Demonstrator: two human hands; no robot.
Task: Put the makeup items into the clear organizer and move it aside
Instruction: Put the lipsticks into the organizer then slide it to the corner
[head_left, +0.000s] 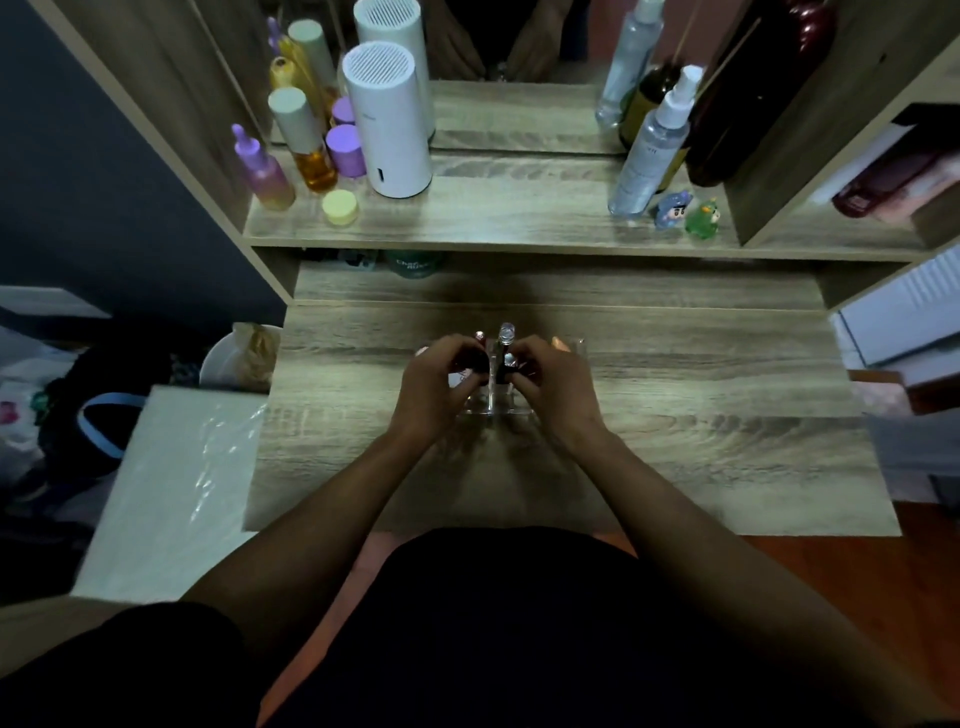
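Note:
A clear organizer (492, 408) stands in the middle of the wooden desk (675, 441), mostly hidden by my hands. Several makeup items stand upright in it: a clear-capped tube (506, 332), a red-tipped item (480, 338) and a peach-coloured item (560, 343). My left hand (434, 387) curls over the organizer's left side, fingers pinched on a dark lipstick-like item (470, 371). My right hand (553, 387) curls over the right side, fingers closed on a dark silver-topped tube (506, 366). How deep these two items sit in the compartments is hidden.
A raised shelf behind holds purple and amber bottles (306, 156), a white cylinder (387, 119), a yellow jar (340, 207), spray bottles (652, 150) and two small figurines (688, 208). A mirror stands at the back. A white box (171, 483) sits left of the desk.

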